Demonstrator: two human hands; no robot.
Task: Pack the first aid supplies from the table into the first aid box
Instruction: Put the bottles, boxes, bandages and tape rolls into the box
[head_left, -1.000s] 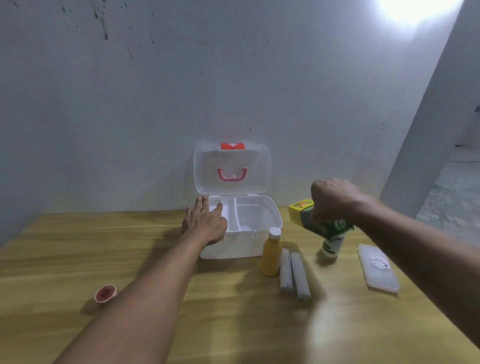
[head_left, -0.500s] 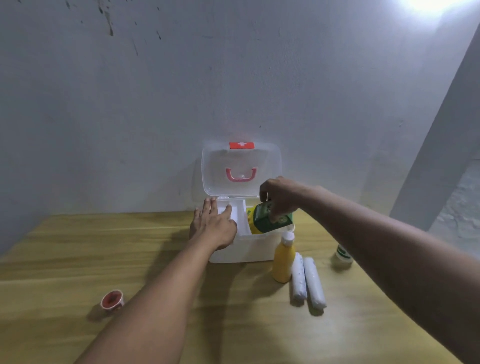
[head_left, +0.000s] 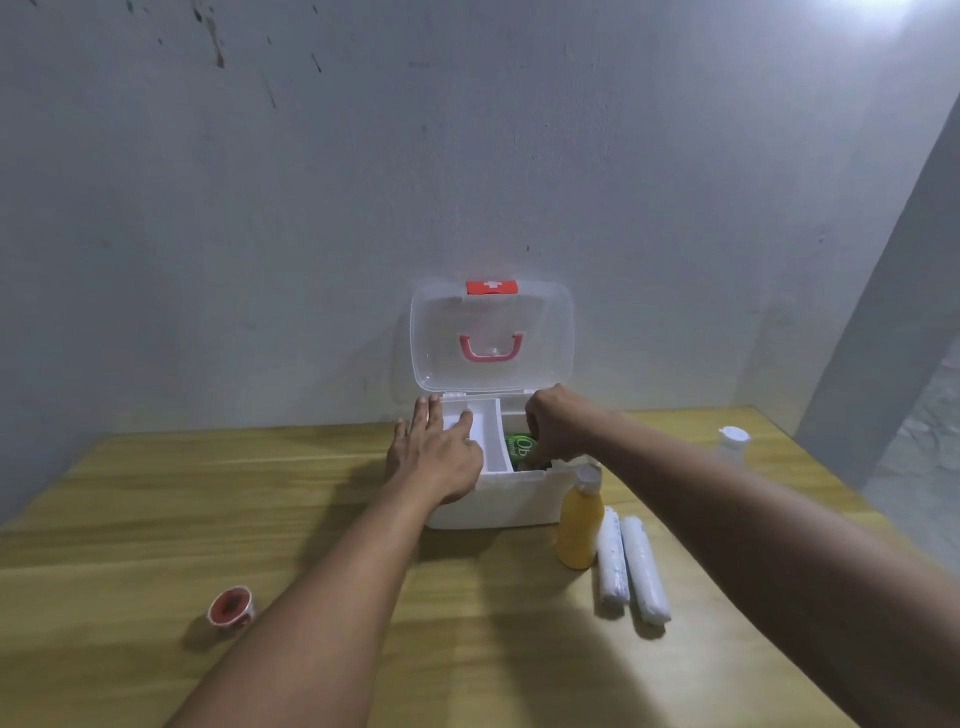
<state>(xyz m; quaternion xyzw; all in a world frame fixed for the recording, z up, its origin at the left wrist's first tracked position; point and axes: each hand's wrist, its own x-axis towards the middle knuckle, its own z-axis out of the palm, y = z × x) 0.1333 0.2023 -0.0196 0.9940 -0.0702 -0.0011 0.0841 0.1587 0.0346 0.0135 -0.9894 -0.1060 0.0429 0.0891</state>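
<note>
The white first aid box (head_left: 498, 501) stands open against the wall, its clear lid (head_left: 491, 338) upright with a red handle. My left hand (head_left: 436, 457) lies flat on the box's left rim, fingers spread. My right hand (head_left: 556, 431) reaches into the right compartment and grips a green carton (head_left: 522, 449), which sits low inside the box. In front of the box at the right stand an orange bottle (head_left: 579, 525) and two white gauze rolls (head_left: 631, 564). A white-capped bottle (head_left: 732, 444) stands further right.
A small red tape roll (head_left: 231, 608) lies on the wooden table (head_left: 130, 519) at the front left. The grey wall is directly behind the box. The table's right edge runs diagonally past my right forearm.
My right hand carried the green carton from the right side of the table over to the box and lowered it into the right compartment. My left hand stayed on the box's left rim.
</note>
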